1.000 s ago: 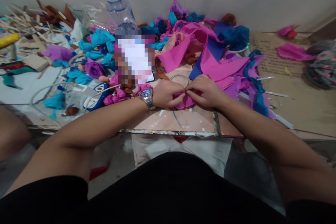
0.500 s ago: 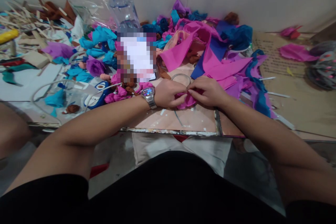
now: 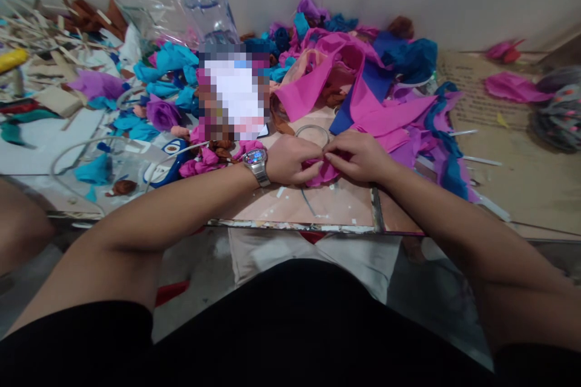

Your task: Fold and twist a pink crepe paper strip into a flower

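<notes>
My left hand (image 3: pixel 294 160), with a steel-banded watch (image 3: pixel 256 165) at its wrist, pinches a pink crepe paper piece (image 3: pixel 325 175) at the table's front. From the other side my right hand (image 3: pixel 354 156) grips the same paper, its thumb and fingertips pressed together. The two hands' fingertips nearly meet and cover part of the paper. Just behind them lies a thin wire ring (image 3: pixel 313 130). Long pink paper strips (image 3: pixel 299 94) spread over the table beyond my right hand.
Behind my left arm stand a water bottle (image 3: pixel 206 12) and a blurred-out phone (image 3: pixel 238 94). Blue paper flowers (image 3: pixel 167 63) and wood sticks (image 3: pixel 31 30) heap at left. A cardboard sheet (image 3: pixel 508 187) lies at right. Another person's limb (image 3: pixel 20 227) shows at the left edge.
Both hands stay almost in the same place, pinching the pink paper. The view has shifted very slightly.
</notes>
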`<state>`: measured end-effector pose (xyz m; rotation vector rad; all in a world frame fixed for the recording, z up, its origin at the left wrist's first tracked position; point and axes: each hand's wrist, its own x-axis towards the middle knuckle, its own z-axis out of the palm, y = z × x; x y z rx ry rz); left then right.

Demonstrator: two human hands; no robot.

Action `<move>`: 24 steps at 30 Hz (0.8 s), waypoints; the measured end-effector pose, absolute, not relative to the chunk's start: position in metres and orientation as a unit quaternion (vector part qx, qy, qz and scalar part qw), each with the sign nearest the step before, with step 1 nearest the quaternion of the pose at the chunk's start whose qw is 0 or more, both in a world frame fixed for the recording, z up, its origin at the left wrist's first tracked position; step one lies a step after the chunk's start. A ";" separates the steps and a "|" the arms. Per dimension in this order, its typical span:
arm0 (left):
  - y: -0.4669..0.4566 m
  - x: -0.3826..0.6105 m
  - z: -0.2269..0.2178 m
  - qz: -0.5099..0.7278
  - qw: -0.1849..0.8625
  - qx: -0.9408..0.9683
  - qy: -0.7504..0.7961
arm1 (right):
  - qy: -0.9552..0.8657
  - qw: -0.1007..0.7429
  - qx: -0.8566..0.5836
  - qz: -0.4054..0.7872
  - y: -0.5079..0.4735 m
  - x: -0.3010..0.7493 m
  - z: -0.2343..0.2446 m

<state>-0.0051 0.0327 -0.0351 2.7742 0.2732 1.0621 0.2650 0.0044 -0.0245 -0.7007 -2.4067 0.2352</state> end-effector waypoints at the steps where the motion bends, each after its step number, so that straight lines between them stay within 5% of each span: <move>1: 0.033 -0.005 -0.036 0.353 0.078 0.928 0.092 | -0.910 0.304 -0.266 0.093 0.005 0.265 -0.025; 24: 0.031 -0.002 -0.040 0.367 0.073 0.924 0.078 | -0.918 0.312 -0.226 0.098 0.008 0.263 -0.023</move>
